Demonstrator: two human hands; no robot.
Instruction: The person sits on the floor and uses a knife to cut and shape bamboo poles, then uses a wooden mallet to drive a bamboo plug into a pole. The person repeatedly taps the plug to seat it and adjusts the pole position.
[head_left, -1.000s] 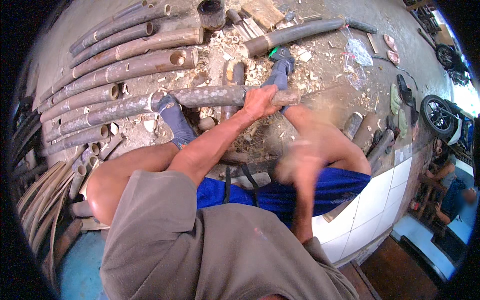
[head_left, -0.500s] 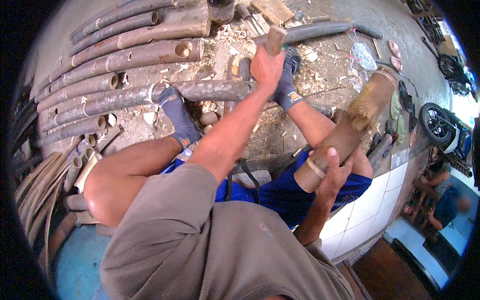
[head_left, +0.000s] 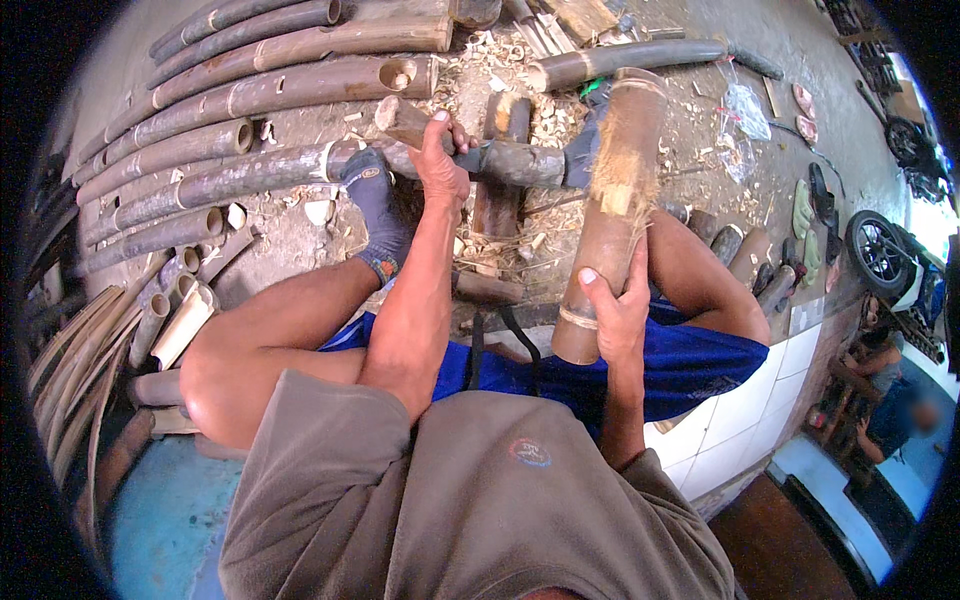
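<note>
Bamboo club (head_left: 613, 208) is slanting up from the right hand (head_left: 622, 308), whose fingers are clamping round its lower part; that low grip is perhaps keeping the hand clear of the frayed middle. The left hand (head_left: 440, 160) is closing its fingers round a wooden tool (head_left: 403, 118), its other end hard to make out over the bamboo pole (head_left: 250, 172). Farther out, the left foot (head_left: 375, 205) is resting against that pole, seemingly steadying it, while a short log (head_left: 497, 212) is lying crosswise beneath, probably as a prop. Compared with half a second ago, the club is standing more upright, and the tool's butt is pointing leftward, nearer the left foot, rather than forward.
</note>
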